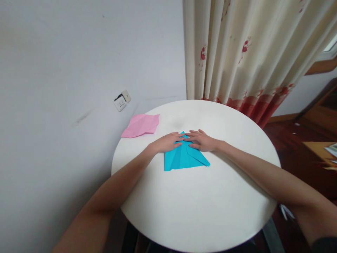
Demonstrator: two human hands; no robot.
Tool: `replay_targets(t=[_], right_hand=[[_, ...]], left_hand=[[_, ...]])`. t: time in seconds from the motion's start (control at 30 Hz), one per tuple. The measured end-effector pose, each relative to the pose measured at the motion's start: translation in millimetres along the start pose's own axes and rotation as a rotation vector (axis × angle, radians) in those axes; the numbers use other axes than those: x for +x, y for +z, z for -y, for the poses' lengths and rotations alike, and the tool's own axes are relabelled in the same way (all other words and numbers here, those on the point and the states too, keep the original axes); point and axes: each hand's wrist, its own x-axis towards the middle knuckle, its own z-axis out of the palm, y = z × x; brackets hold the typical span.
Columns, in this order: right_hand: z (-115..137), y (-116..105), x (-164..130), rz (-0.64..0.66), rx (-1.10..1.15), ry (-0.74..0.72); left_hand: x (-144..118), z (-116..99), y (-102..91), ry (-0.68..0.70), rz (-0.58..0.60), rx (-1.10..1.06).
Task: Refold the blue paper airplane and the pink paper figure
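A sheet of blue paper (181, 157) lies on the white round table, folded to a point at its far end. Its right side carries a folded flap, and creases run down its left part. My left hand (169, 141) rests on the upper left of the paper, fingers stretched out toward the tip. From the other side, my right hand (201, 141) lies on the upper right edge with its fingers extended and slightly spread. The fingertips of both hands come close together near the tip and partly cover it.
A creased pink paper sheet (142, 125) lies at the table's back left edge. The round table (195, 207) stands against a white wall with a socket (120, 103). Behind it hangs a cream and red curtain (237, 56). Papers (332, 149) rest on a wooden surface at far right.
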Motion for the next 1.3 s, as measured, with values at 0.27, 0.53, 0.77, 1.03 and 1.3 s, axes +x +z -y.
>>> replay_targets(t=[0.27, 0.53, 0.77, 1.03, 1.3], right_hand=[[-1.9, 1.5, 0.3, -0.008, 0.006, -0.009], [-2.4, 2.5, 0.3, -0.016, 0.002, -0.01], [-3.1, 2.6, 0.4, -0.016, 0.004, -0.025], [-2.0, 2.5, -0.1, -0.021, 0.007, -0.02], [-2.3, 2.2, 0.1, -0.017, 0.011, -0.017]], left_hand=[[-0.2, -0.1, 0.6, 0.033, -0.033, -0.006], [0.4, 1.6, 1.5, 0.051, -0.043, 0.014], [4.1, 6.0, 10.6, 0.024, -0.086, 0.067], [14.3, 8.4, 19.2, -0.074, -0.139, 0.102], [15.3, 6.4, 18.4, -0.102, -0.151, 0.099]])
